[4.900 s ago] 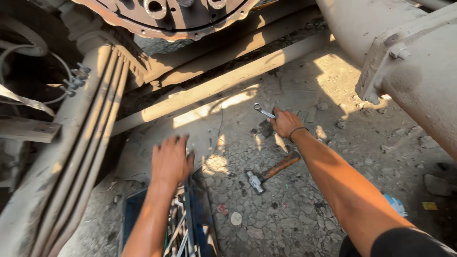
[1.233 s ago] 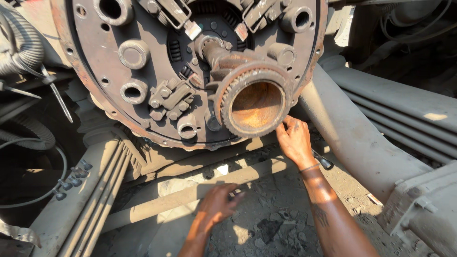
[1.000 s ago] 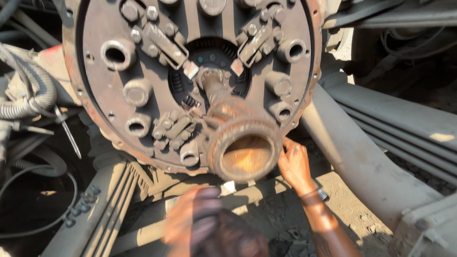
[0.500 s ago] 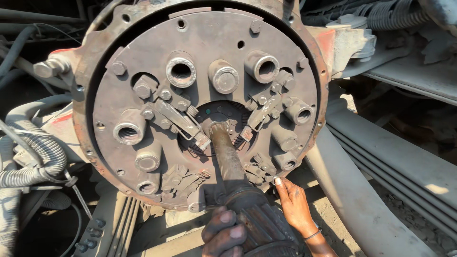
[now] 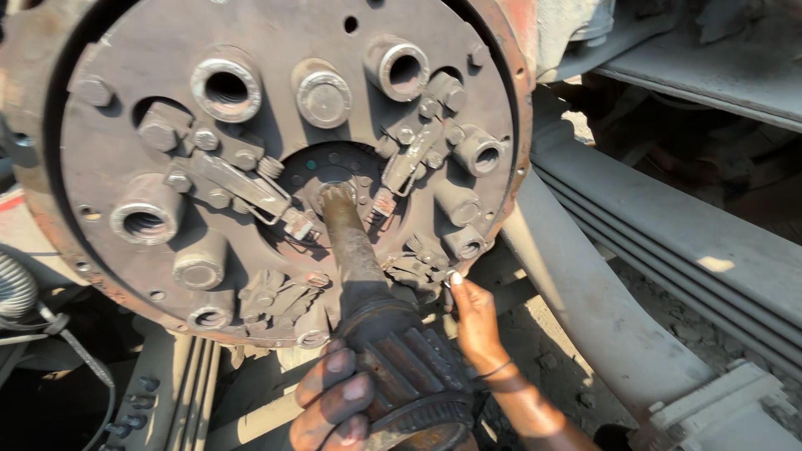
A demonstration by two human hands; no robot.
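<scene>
A large round rusty clutch plate (image 5: 251,159) with bolts, levers and sockets fills the upper view. A greasy splined shaft (image 5: 368,292) sticks out of its centre toward me, ending in a toothed collar at the bottom edge. My left hand (image 5: 330,401) grips the left side of that collar, fingers curled around it. My right hand (image 5: 476,321) reaches up beside the shaft, its fingertips touching the lower right part of the plate near a small lever.
Long grey leaf springs (image 5: 668,242) run diagonally at the right, with a metal bracket (image 5: 727,409) at the lower right. Another leaf spring stack (image 5: 184,392) and a corrugated hose (image 5: 17,288) lie at the lower left. Dusty ground shows between them.
The view has come closer to the plate. My left hand has closed on the shaft's collar, and my right hand has risen to the plate's lower right.
</scene>
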